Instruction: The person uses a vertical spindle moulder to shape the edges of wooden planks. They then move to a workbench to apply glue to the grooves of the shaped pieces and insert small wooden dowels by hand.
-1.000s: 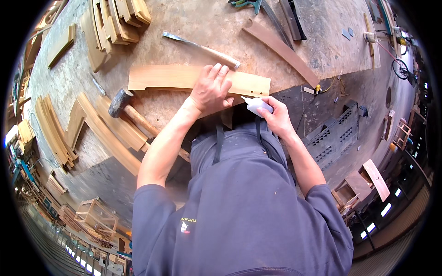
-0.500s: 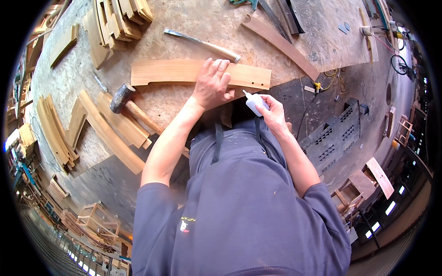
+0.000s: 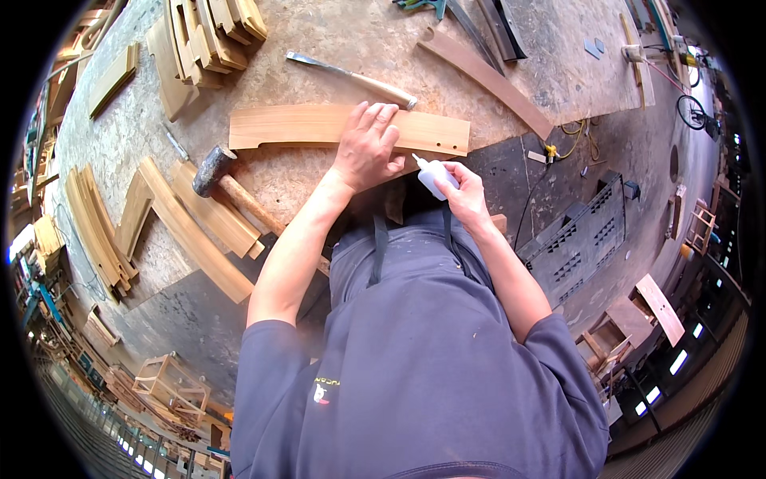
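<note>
A long, slightly curved wooden board [image 3: 279, 125] lies across the near side of the workbench, with small dark holes near its right end. My left hand [image 3: 365, 150] holds it around the middle, fingers laid over its top and thumb at the near edge. In my right hand [image 3: 469, 196] is a white squeeze bottle [image 3: 432, 177] with a narrow nozzle, probably glue. The bottle is tilted, its tip pointing up and left, close to the board's near edge. Whether the tip touches the wood I cannot tell.
Beyond the board lies a chisel [image 3: 351, 78]. A hammer [image 3: 214, 169] rests at the left, among curved wooden pieces [image 3: 191, 223]. More pieces are stacked [image 3: 199, 40] at the back left. A brown wooden strip [image 3: 487, 84] lies back right, a dark slotted panel [image 3: 578, 239] at the right.
My right hand has shifted slightly left with the squeeze bottle, whose nozzle now sits further left along the board's edge. My left hand and the board hold almost the same place.
</note>
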